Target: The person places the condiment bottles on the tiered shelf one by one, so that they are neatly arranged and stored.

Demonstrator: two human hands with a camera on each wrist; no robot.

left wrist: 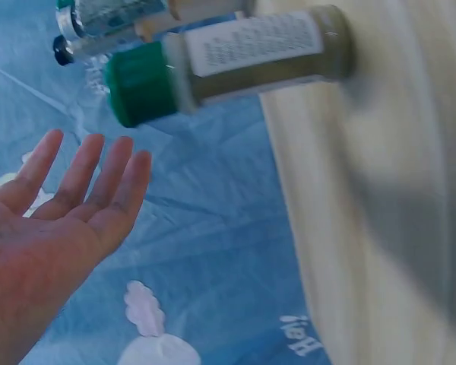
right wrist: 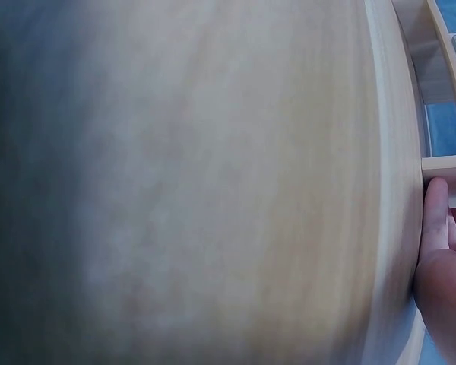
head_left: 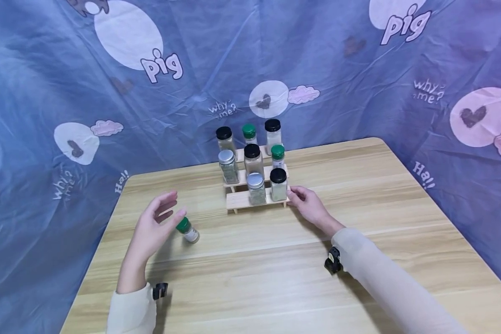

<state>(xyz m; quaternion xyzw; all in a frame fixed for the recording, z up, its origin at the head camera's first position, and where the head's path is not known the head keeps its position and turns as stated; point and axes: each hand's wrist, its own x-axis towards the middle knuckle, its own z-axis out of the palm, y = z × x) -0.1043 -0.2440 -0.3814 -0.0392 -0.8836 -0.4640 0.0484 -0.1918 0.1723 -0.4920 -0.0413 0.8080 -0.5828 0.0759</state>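
Observation:
A small spice jar [head_left: 190, 234] with a green cap and white label stands on the table, left of the rack. Just behind its cap is my left hand [head_left: 156, 226], fingers spread and holding nothing; the left wrist view shows a gap between the fingertips and the green cap [left wrist: 140, 84]. At the right end of the lowest step of a wooden three-step spice rack [head_left: 238, 200], my right hand [head_left: 311, 207] grips the rack's corner. In the right wrist view the thumb [right wrist: 436, 217] lies along the rack's end, other fingers partly hidden behind.
Several spice jars stand on the rack: silver-capped [head_left: 256, 189] and black-capped [head_left: 279, 185] ones in front, a green-capped one [head_left: 278, 155] on the middle step, more at the back. Behind the wooden table [head_left: 250, 269] hangs a blue printed cloth [head_left: 208, 55].

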